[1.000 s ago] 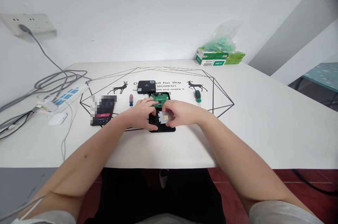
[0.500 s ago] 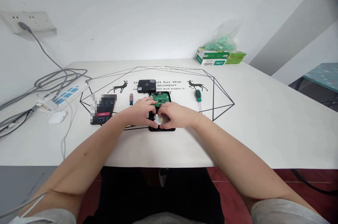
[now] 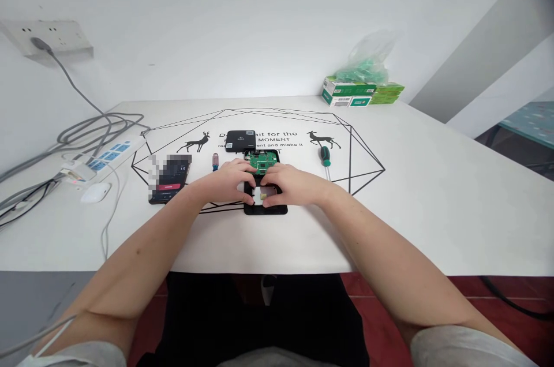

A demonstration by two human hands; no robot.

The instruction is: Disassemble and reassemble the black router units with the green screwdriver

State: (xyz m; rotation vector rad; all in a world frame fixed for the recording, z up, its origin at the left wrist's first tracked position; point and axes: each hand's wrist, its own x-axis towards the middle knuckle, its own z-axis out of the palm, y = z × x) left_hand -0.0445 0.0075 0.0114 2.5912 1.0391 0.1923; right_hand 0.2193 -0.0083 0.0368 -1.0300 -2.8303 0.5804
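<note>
Between my hands lies an opened black electronic device (image 3: 265,210), flat on the table. A green circuit board (image 3: 264,163) shows in its far half. In the near half sits a pale, flat rectangular piece (image 3: 258,196) with a yellowish patch; its exact kind is unclear. My left hand (image 3: 231,181) grips the device from the left, its thumb and forefinger bent at the pale piece. From the right, my right hand (image 3: 289,184) does likewise, thumb by the yellowish patch. A black cover (image 3: 240,141) with stickers lies just beyond, to the left.
A small screwdriver (image 3: 215,161) lies left of the device, a green-handled screwdriver (image 3: 325,157) to its right. Farther left are a phone (image 3: 173,179), a white earbud case (image 3: 96,193) and a power strip (image 3: 115,154) with cables. Green-and-white boxes (image 3: 350,92) stand by the wall.
Both thumbs have shifted slightly away from the table's front edge, and the left one a little outward. More of the pale piece shows between them. The device has stayed in place.
</note>
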